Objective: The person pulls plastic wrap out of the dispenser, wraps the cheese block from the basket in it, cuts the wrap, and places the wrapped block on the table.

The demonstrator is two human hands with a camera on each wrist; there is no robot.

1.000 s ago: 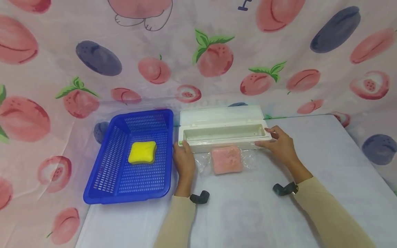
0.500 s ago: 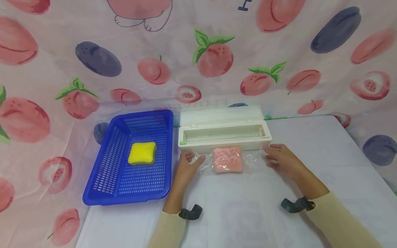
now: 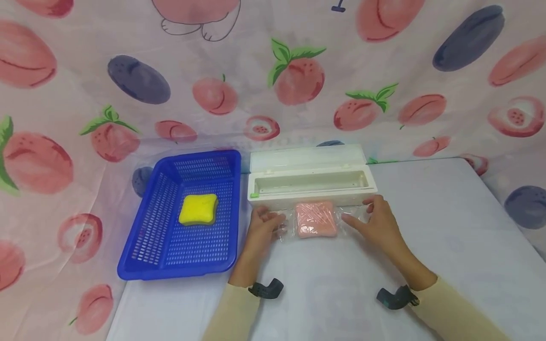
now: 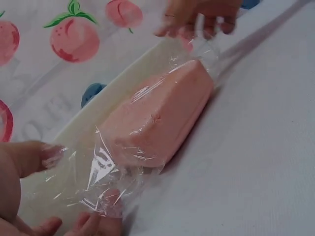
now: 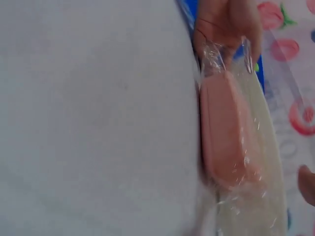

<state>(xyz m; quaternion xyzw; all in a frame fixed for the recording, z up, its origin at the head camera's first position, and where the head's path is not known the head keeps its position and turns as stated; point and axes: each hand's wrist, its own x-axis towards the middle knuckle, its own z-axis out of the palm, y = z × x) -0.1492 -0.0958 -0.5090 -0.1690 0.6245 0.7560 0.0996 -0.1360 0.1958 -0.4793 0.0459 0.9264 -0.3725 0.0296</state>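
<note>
A pink sponge [image 3: 316, 219] lies wrapped in clear plastic film on the table, and loose film sticks out at both ends. My left hand [image 3: 261, 232] is at the film's left end, thumb and fingers apart; in the left wrist view its fingertips [image 4: 88, 223] touch the film. At the other end, my right hand [image 3: 381, 225] has its thumb near the loose film and its fingers spread beside the box corner. Just behind the sponge stands a long white film dispenser box [image 3: 313, 195], lid raised, with a small green slider [image 3: 254, 195] on its front edge.
To the left stands a blue plastic basket [image 3: 232, 246] with a yellow sponge [image 3: 198, 209] inside. A fruit-print cloth [image 3: 298, 123] hangs behind the table. White cloth covers the table [image 3: 324, 293].
Both hands have left the ends of the white box and come down to the two ends of the wrapped pink sponge. The right hand has moved inward to the left during the last half second.
</note>
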